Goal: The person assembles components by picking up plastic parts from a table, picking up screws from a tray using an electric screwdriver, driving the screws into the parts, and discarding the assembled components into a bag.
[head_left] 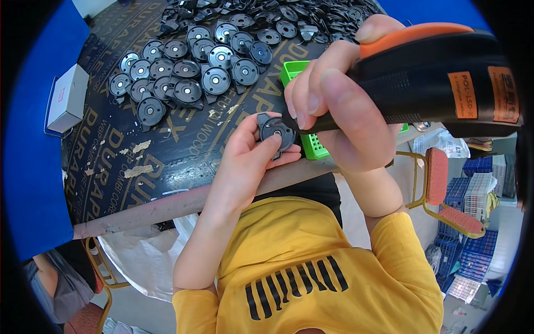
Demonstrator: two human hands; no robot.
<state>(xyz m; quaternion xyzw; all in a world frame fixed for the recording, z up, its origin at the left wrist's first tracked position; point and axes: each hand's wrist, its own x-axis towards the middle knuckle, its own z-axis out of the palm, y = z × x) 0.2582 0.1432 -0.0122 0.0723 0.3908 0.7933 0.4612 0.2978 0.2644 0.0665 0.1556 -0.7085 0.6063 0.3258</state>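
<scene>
the disc (285, 133) is by the near edge of the desk (194, 167), pinched between thumb and fingers of the left hand (248, 156); it looks light, stiff and smooth, best held by the rim. the right hand (356, 117) is wrapped round the driver (420, 83), likely heavier and best gripped round its body
</scene>
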